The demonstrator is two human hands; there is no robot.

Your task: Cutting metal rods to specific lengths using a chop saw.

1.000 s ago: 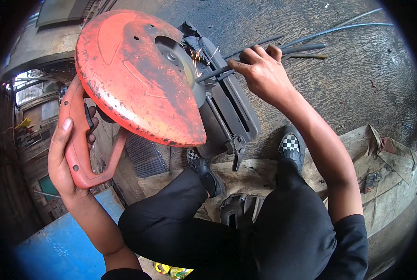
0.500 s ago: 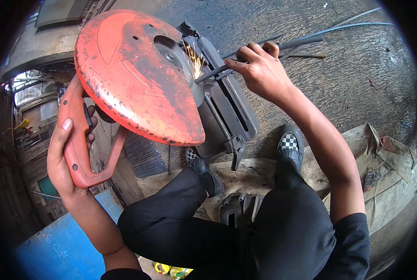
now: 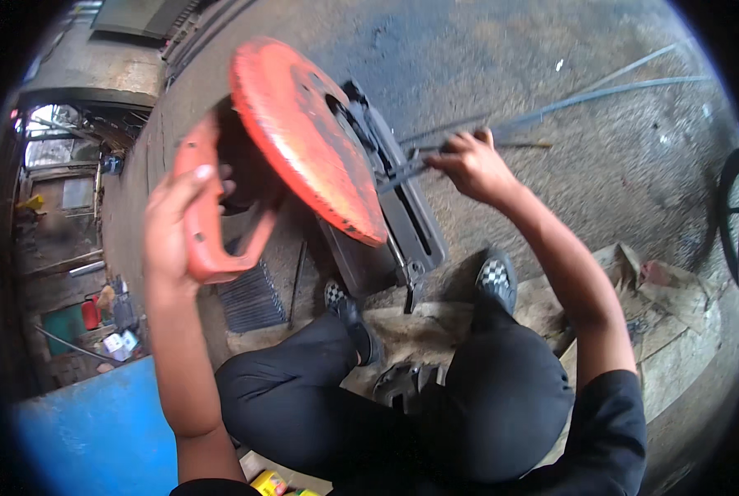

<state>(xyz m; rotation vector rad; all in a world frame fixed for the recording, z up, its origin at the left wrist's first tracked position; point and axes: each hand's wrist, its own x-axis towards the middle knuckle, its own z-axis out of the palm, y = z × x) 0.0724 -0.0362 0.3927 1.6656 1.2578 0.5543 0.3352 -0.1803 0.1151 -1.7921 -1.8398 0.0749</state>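
Observation:
My left hand (image 3: 171, 219) is wrapped around the red handle (image 3: 206, 248) of a chop saw, whose worn red blade guard (image 3: 303, 140) appears nearly edge-on. Beneath the guard lies the saw's dark grey base (image 3: 419, 223) with a clamp vise. To the right of the guard, my right hand (image 3: 477, 169) grips a dark metal rod (image 3: 406, 172). The rod's end reaches over the base beside the guard. Motion blur smears the rod, so I cannot tell whether it touches the blade, which is mostly hidden. No sparks show.
Long thin rods (image 3: 609, 95) stretch across the floor at the far right. Under the saw handle lies a bundle of cut rods (image 3: 254, 298). My shoes flank the saw base. A blue panel (image 3: 97, 430) is at lower left, a crumpled cloth sheet (image 3: 675, 331) at right.
The saw head has swung away from the rod, its guard now more edge-on, and my left hand has moved with the handle. The sparks have gone. My right hand still holds the rod.

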